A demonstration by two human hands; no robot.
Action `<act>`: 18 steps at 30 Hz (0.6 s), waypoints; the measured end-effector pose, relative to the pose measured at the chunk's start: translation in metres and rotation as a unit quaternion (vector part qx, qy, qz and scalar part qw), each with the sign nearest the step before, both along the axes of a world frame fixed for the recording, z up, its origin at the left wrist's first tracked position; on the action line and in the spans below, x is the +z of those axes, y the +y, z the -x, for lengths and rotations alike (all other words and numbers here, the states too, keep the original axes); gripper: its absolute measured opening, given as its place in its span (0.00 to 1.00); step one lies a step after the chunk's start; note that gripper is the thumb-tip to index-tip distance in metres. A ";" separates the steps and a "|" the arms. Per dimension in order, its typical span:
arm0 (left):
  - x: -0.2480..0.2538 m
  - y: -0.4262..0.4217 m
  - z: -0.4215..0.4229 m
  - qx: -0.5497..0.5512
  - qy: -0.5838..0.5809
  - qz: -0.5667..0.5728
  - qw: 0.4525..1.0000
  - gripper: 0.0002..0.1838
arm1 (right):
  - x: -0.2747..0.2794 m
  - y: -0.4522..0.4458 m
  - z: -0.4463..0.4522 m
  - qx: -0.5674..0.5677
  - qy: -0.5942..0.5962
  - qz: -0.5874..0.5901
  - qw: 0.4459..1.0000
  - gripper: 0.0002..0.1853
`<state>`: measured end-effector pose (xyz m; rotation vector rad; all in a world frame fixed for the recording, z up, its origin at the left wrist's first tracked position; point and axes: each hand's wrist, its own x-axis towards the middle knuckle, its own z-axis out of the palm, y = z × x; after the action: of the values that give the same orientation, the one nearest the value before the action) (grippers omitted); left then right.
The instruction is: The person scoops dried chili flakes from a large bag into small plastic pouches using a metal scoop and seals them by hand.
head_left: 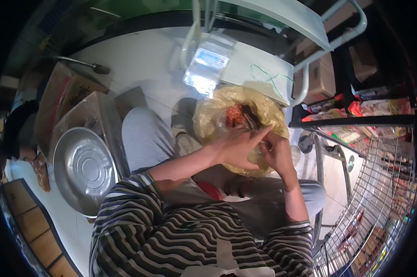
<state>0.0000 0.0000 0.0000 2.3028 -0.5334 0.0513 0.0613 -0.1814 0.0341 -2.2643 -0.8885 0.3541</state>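
Observation:
A yellow plastic bag (207, 113) stands wide-mouthed on the floor between my legs. Inside it lies a heap of small red pieces (235, 115), too small to name, with something darker beside them. My left hand (238, 147) is over the near part of the bag, its thumb and fingers spread apart and nothing seen in its grasp. Close on its right, my right hand (277, 154) has its fingers curled together at the bag's near right side. What they pinch, if anything, is hidden. Pale, see-through plastic shows between the two hands.
A clear plastic packet (207, 62) with a blue label lies beyond the bag, by a metal-legged rack (305, 55). Left are a metal basin (86, 168) and cardboard boxes (81, 92). Right stand a wire cart (370, 198) and shelves of packaged goods (379, 107).

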 end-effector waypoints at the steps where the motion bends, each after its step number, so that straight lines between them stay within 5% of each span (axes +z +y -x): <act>1: 0.001 -0.003 -0.002 -0.020 0.034 -0.013 0.999 0.61 | -0.002 -0.004 -0.003 0.015 -0.011 -0.003 1.000 0.08; 9: 0.003 0.010 -0.003 -0.024 -0.054 0.076 0.995 0.58 | -0.004 0.001 -0.003 -0.053 0.104 -0.040 0.992 0.05; 13: -0.015 0.006 0.003 0.014 -0.076 0.026 0.997 0.58 | -0.017 -0.002 -0.009 0.044 -0.029 0.004 0.999 0.10; 18: -0.017 0.003 0.006 0.060 -0.086 0.011 0.994 0.45 | -0.017 0.004 -0.011 0.060 -0.051 -0.035 0.996 0.15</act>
<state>-0.0063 0.0035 -0.0175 2.3192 -0.4779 0.3142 0.0721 -0.1769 0.0171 -2.1866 -1.0762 0.2585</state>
